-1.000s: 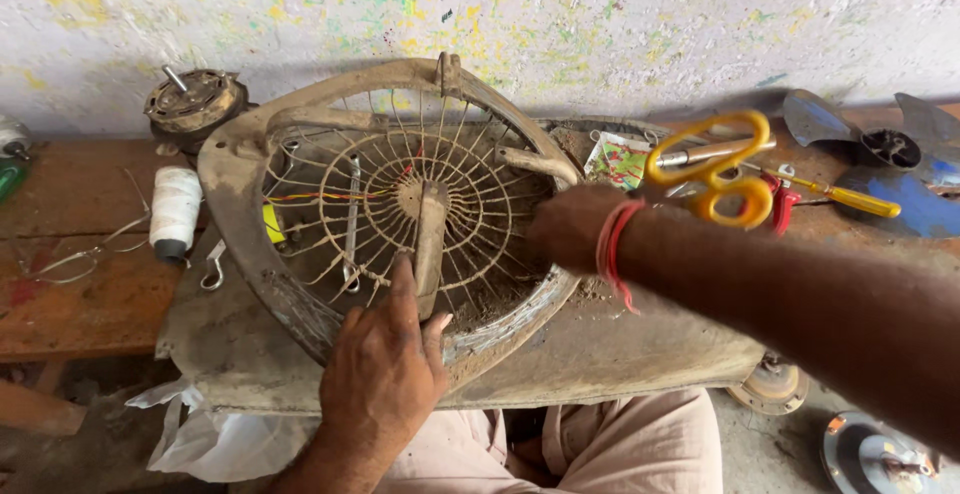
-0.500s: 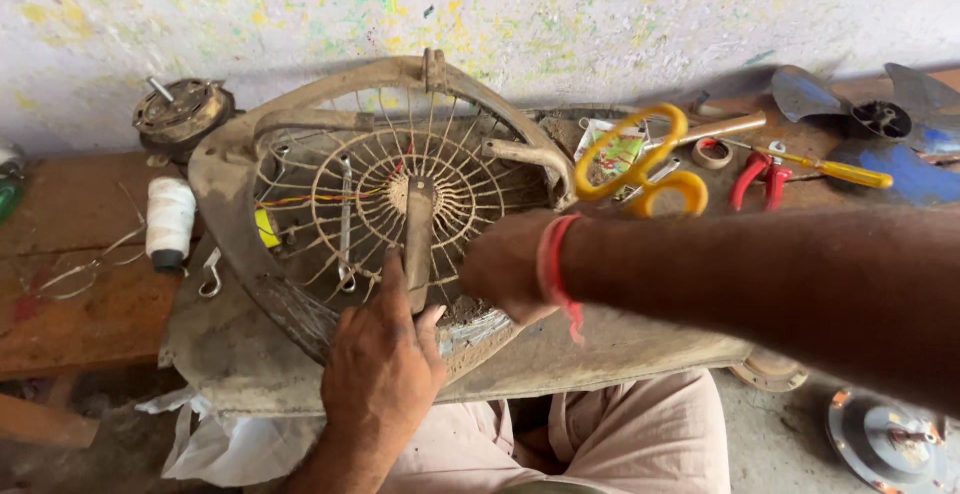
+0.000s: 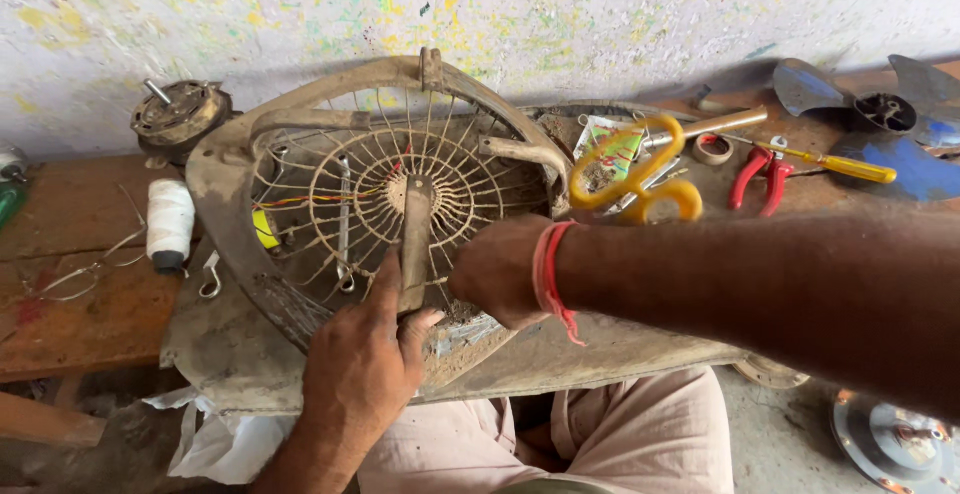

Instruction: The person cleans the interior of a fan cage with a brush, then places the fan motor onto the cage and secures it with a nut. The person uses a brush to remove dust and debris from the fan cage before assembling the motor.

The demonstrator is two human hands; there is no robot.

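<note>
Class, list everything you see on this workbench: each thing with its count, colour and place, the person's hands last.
Fan guard: one, rusty wire grille in dusty frame, centre.
Scissors: one, yellow handles, right of guard.
Pliers: one, red handles, right.
Screwdriver: one, yellow handle, right.
Fan blades: one set, blue, far right.
Thread spool: one, white, left.
Motor: one, rusty, upper left.
Left hand: gripping the guard's centre bar.
Right hand: on the guard's lower rim, red thread at wrist.

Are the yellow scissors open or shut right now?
Shut, as far as shows: the yellow scissors lie on the bench with both handle loops touching; the blades run together toward the upper right.
</note>
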